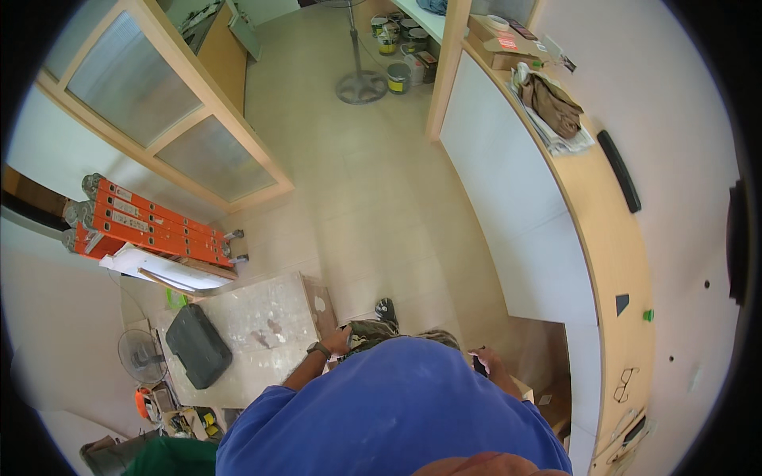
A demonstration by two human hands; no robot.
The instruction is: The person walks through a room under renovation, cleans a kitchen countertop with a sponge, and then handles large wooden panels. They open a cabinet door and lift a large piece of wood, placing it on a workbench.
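My left hand (pixel 339 341), with a watch (pixel 319 349) on its wrist, hangs by my camouflage trousers (pixel 369 335), close to the corner of a paint-stained worktable. Its fingers are mostly hidden against the trousers. At my other side, my right hand (pixel 494 363) is closed round a small black object (pixel 480 366); its kind is too small to make out. A blue shirt (pixel 389 404) covers the lower middle of the view. One dark shoe (pixel 385 309) shows on the tiled floor.
A black case (pixel 198 347) lies on the worktable (pixel 254 305) at left. Beyond it an orange ladder (pixel 159 226) leans beside a glazed door (pixel 171 111). A long counter (pixel 583 190) carries cloths (pixel 552 103) and eyeglasses (pixel 625 385). Paint cans (pixel 398 77) and a fan base (pixel 361 87) stand far ahead.
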